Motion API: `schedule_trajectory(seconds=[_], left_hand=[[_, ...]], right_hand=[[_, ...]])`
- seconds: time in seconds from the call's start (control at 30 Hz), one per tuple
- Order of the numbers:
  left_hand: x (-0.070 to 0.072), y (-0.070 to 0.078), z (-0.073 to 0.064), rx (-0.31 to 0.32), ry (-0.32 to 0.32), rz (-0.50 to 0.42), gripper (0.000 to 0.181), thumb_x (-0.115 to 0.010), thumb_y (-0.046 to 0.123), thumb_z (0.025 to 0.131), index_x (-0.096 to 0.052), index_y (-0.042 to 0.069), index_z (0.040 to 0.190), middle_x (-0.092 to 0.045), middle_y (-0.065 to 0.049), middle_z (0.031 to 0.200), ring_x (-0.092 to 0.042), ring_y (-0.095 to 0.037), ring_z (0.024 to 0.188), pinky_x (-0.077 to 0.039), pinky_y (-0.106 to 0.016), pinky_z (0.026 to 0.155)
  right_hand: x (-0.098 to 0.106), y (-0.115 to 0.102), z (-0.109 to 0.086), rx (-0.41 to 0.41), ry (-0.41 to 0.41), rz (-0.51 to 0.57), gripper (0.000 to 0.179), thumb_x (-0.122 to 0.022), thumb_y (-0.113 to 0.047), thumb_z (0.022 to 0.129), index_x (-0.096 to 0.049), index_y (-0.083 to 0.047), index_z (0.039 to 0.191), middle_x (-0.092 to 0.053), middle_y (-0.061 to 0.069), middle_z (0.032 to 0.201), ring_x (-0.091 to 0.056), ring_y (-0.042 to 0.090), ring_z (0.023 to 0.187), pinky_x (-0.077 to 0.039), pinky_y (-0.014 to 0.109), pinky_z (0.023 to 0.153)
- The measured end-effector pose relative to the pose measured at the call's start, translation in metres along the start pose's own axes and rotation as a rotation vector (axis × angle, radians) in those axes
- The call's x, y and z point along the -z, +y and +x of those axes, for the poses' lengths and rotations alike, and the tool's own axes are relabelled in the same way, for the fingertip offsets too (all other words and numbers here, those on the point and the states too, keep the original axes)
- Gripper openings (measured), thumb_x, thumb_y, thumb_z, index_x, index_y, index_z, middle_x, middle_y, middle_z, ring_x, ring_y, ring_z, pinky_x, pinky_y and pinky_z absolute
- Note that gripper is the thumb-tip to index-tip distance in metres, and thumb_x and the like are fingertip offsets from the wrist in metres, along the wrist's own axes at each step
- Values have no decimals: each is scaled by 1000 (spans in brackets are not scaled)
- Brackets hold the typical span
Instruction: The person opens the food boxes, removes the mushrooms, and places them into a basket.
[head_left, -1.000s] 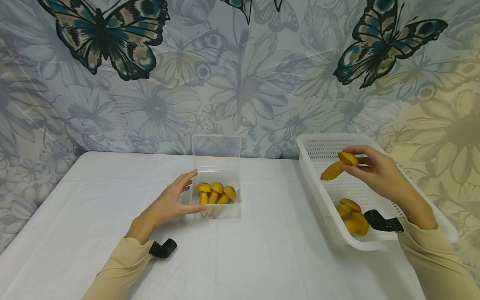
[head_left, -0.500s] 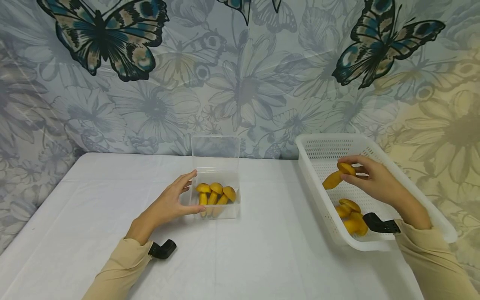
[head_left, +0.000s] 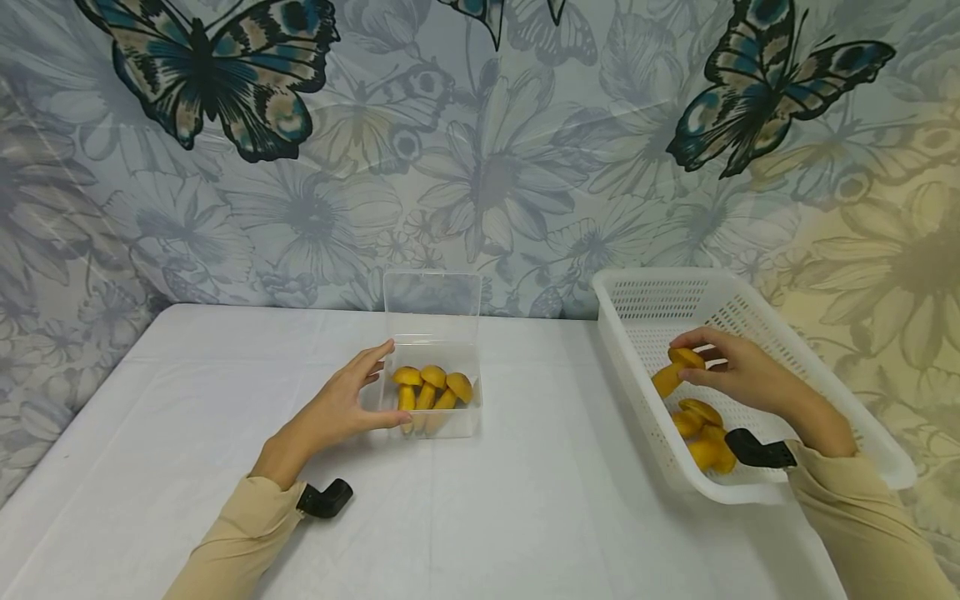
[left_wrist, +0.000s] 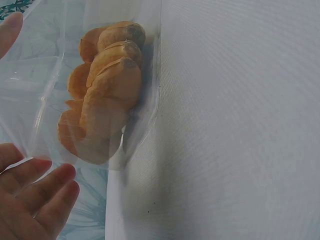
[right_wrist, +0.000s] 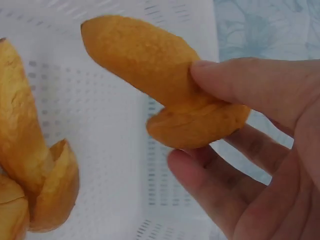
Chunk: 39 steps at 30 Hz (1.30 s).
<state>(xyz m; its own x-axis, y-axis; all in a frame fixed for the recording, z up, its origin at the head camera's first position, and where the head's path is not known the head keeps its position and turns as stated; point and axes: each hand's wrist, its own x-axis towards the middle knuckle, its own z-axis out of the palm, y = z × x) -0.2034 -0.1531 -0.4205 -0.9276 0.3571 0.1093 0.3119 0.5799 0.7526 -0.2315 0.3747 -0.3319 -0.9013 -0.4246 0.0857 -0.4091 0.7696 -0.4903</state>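
Observation:
In my right hand point(head_left: 742, 373) a yellow-brown mushroom point(head_left: 666, 381) is pinched by its cap end, thumb on one side and fingers on the other. Its thick stem point(right_wrist: 135, 55) points away from the palm in the right wrist view. The hand is over a white perforated basket point(head_left: 630, 400), where several similar mushrooms point(head_left: 701, 410) lie at the near end. On the left, a clear plastic box point(head_left: 467, 423) holds three mushrooms point(head_left: 433, 377) side by side, caps toward the back. My left hand point(head_left: 341, 404) spans its left side, fingers point(left_wrist: 52, 187) extended and thumb by the front wall.
The box's clear lid point(head_left: 432, 296) stands raised at the back. Both box and basket rest on a white-covered table point(head_left: 525, 500). Behind it hangs a floral cloth with butterflies point(head_left: 495, 183).
My right hand has lowered the mushroom toward the near end of the basket, shifting slightly left. The left hand and the box have stayed in place.

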Motion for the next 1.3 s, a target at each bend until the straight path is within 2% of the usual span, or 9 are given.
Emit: schedule_trajectory(seconds=[0.07, 0.1, 0.2, 0.3, 0.5, 0.6, 0.77, 0.97, 1.3], left_hand=[[0, 0, 0, -6, 0, -1, 102, -82, 44, 80, -24, 15, 158, -35, -16, 157, -49, -44, 134, -44, -56, 111], [0, 0, 0, -8, 1, -1, 102, -82, 44, 79, -24, 15, 158, -35, -16, 157, -49, -44, 134, -44, -56, 111], [1, 1, 0, -10, 0, -2, 102, -82, 43, 79, -24, 15, 158, -35, -16, 157, -49, -44, 134, -44, -55, 111], [1, 2, 0, -5, -3, -2, 103, -83, 43, 79, -23, 15, 158, -34, -16, 157, -48, -44, 134, -44, -55, 112], [1, 1, 0, -3, -5, 1, 103, -82, 43, 79, -23, 16, 158, -35, -16, 157, -48, -44, 135, -44, -56, 112], [1, 0, 1, -2, -7, 2, 103, -82, 44, 79, -23, 16, 159, -34, -16, 157, -47, -44, 135, -43, -56, 112], [1, -1, 2, -3, -8, 4, 103, -82, 45, 79, -22, 16, 159, -34, -16, 157, -47, -44, 136, -43, -56, 112], [1, 0, 2, -11, -9, 6, 104, -83, 43, 79, -22, 15, 159, -34, -16, 157, -47, -43, 136, -43, -55, 112], [1, 0, 2, 2, -11, -3, 104, -83, 44, 79, -22, 17, 159, -33, -16, 158, -46, -43, 137, -43, -56, 113]], right_hand=[[-1, 2, 0, -20, -41, 8, 31, -70, -5, 91, -61, 0, 120, -64, 19, 119, -67, 24, 104, -54, 12, 78], [-1, 3, 0, -20, -58, 10, 31, -70, -4, 91, -61, 0, 120, -64, 20, 119, -68, 23, 103, -54, 13, 78], [-2, 7, 0, -18, -96, 7, 29, -70, -4, 90, -62, -2, 118, -65, 18, 119, -63, 0, 100, -55, 14, 78], [-4, 11, 0, 7, -119, 15, 27, -70, -3, 89, -62, -3, 115, -65, 16, 116, -54, -12, 99, -54, 12, 79], [-8, 17, 1, 23, -144, 18, 26, -72, -2, 88, -63, -3, 113, -66, 14, 114, -52, -14, 101, -54, 12, 80], [-10, 17, 2, 1, -173, 9, 26, -71, -4, 89, -62, -4, 114, -65, 15, 116, -59, 1, 105, -55, 15, 82], [-12, 15, 4, -19, -215, 23, 28, -68, -2, 91, -60, -1, 117, -64, 21, 120, -63, 41, 108, -60, 30, 82], [-13, 11, 5, -17, -218, 27, 30, -66, 3, 89, -60, 1, 118, -63, 26, 122, -61, 46, 109, -59, 51, 87], [-13, 10, 6, -42, -231, 62, 36, -65, 5, 90, -56, 6, 124, -59, 31, 126, -61, 52, 110, -61, 47, 84]])
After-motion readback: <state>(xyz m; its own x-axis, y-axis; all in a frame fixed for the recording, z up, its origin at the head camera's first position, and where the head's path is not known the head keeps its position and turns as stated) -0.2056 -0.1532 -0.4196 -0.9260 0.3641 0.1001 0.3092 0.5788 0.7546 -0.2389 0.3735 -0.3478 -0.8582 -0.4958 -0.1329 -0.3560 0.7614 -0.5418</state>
